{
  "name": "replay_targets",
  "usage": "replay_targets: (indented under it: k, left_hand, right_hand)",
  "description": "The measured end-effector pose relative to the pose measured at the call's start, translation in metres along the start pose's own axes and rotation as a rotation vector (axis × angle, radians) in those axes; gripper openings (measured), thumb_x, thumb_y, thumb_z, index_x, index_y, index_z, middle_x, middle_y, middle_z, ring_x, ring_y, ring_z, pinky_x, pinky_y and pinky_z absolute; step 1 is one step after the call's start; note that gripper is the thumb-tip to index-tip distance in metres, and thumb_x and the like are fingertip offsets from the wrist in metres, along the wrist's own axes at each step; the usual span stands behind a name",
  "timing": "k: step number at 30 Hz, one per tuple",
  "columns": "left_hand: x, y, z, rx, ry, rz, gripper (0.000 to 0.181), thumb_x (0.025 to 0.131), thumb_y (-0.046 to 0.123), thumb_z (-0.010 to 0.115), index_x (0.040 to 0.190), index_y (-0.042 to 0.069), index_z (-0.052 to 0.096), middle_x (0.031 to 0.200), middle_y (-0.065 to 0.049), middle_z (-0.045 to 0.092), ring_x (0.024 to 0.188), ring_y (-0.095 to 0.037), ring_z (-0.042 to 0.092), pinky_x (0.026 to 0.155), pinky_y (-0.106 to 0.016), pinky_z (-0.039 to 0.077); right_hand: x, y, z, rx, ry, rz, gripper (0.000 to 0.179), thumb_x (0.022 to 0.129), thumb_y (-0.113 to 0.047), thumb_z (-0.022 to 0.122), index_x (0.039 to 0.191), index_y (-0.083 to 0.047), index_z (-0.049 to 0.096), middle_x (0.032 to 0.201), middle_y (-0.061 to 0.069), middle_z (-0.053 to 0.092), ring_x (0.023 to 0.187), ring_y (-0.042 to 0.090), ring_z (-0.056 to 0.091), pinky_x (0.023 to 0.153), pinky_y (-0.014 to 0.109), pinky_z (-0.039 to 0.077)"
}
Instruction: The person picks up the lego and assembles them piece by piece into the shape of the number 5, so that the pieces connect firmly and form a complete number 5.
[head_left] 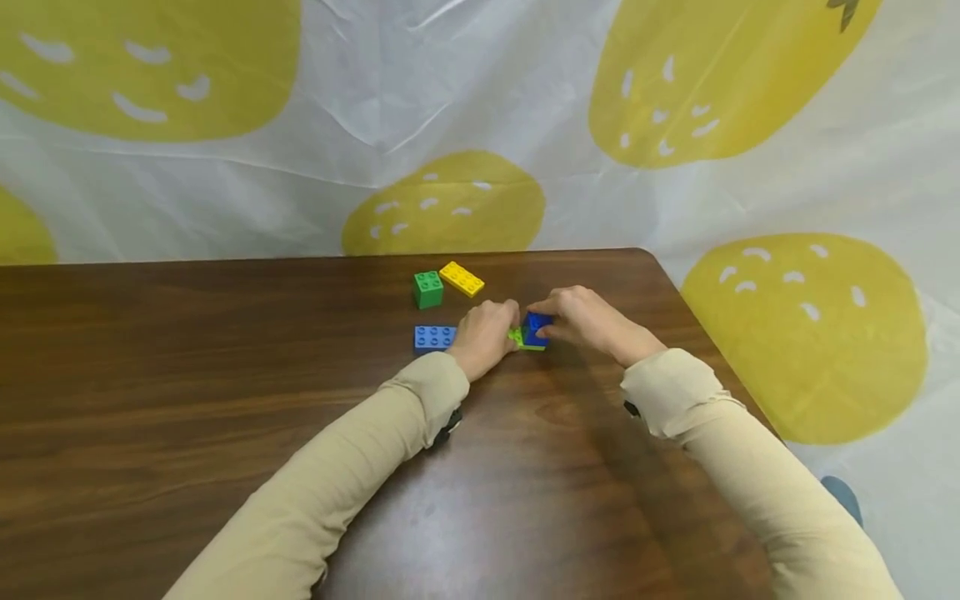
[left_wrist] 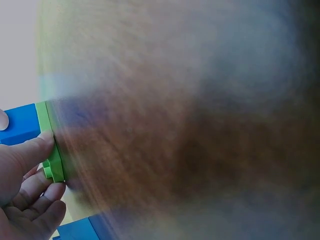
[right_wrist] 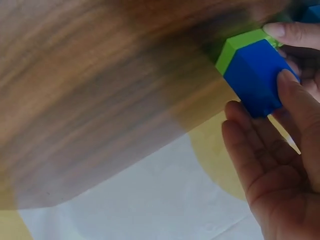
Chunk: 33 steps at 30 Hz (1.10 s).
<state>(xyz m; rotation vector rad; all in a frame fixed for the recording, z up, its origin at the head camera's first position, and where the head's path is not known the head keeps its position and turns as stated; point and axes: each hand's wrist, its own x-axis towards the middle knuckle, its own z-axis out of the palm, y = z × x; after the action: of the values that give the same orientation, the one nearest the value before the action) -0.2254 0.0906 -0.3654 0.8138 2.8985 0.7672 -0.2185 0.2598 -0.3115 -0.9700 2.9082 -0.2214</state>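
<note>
My left hand (head_left: 482, 335) pinches one end of a lime green building plate (head_left: 534, 347), thumb on one side and fingers on the other. On the plate's opposite end sits a dark blue building brick (head_left: 536, 327), flush against it in the right wrist view. My right hand (head_left: 587, 321) grips this brick between thumb and fingers. The studs at the plate's left end show beside my left thumb. Just left of my left hand lies a lighter blue brick (head_left: 433, 337), its right end hidden behind the hand.
Farther back on the brown wooden table (head_left: 225, 400) stand a green brick (head_left: 428, 290) and a flat yellow plate (head_left: 462, 279). A white sheet (head_left: 465, 92) with yellow fruit shapes hangs behind the table. The table's right edge runs beyond my right hand.
</note>
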Motion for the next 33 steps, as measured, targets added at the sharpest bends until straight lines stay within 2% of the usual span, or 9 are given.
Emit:
replay_targets:
  k: [4, 9, 17, 27, 30, 33]
  left_hand:
    - [0.0, 0.001, -0.002, 0.004, 0.0, 0.001, 0.028, 0.082, 0.021, 0.074, 0.102, 0.006, 0.061, 0.098, -0.009, 0.067, 0.086, -0.025, 0.064, 0.076, -0.036, 0.053]
    - [0.001, 0.001, -0.006, -0.001, 0.005, -0.009, 0.027, 0.082, 0.021, 0.074, 0.101, 0.007, 0.06, 0.098, -0.008, 0.067, 0.087, -0.024, 0.064, 0.076, -0.036, 0.052]
    - [-0.002, 0.001, -0.007, 0.005, 0.003, -0.006, 0.027, 0.082, 0.021, 0.074, 0.1, 0.007, 0.06, 0.098, -0.008, 0.067, 0.086, -0.025, 0.063, 0.075, -0.036, 0.052]
    - [-0.002, 0.002, -0.009, 0.016, 0.015, -0.001, 0.027, 0.082, 0.021, 0.074, 0.1, 0.006, 0.06, 0.098, -0.008, 0.068, 0.087, -0.023, 0.064, 0.078, -0.034, 0.052]
    - [-0.003, 0.002, -0.009, 0.017, 0.004, -0.016, 0.027, 0.082, 0.022, 0.074, 0.101, 0.007, 0.06, 0.099, -0.007, 0.068, 0.087, -0.023, 0.064, 0.078, -0.034, 0.052]
    - [-0.005, 0.0, -0.009, 0.017, -0.009, -0.032, 0.028, 0.082, 0.022, 0.074, 0.101, 0.007, 0.06, 0.1, -0.007, 0.068, 0.088, -0.023, 0.064, 0.078, -0.035, 0.052]
  right_hand:
    - [0.003, -0.005, -0.005, -0.076, -0.042, -0.002, 0.036, 0.08, -0.01, 0.074, 0.113, 0.002, 0.067, 0.093, 0.013, 0.066, 0.083, 0.024, 0.064, 0.072, 0.034, 0.053]
    - [0.005, -0.007, -0.007, -0.13, -0.034, -0.018, 0.036, 0.08, -0.012, 0.074, 0.112, 0.003, 0.067, 0.09, 0.013, 0.064, 0.08, 0.024, 0.063, 0.071, 0.034, 0.053]
    - [-0.005, -0.001, 0.003, -0.014, 0.055, -0.02, 0.036, 0.084, -0.011, 0.07, 0.116, 0.003, 0.064, 0.089, 0.013, 0.062, 0.071, 0.022, 0.057, 0.065, 0.032, 0.05]
    - [-0.011, 0.007, 0.013, 0.091, 0.188, -0.072, 0.037, 0.083, -0.008, 0.071, 0.117, 0.004, 0.063, 0.097, 0.014, 0.065, 0.081, 0.022, 0.062, 0.07, 0.034, 0.052]
    - [-0.011, 0.008, 0.017, 0.115, 0.201, -0.076, 0.038, 0.083, -0.008, 0.071, 0.118, 0.004, 0.063, 0.098, 0.014, 0.065, 0.084, 0.023, 0.063, 0.071, 0.035, 0.052]
    - [-0.009, 0.008, 0.018, 0.113, 0.183, -0.078, 0.038, 0.083, -0.008, 0.07, 0.119, 0.004, 0.063, 0.095, 0.013, 0.063, 0.078, 0.02, 0.06, 0.067, 0.033, 0.051]
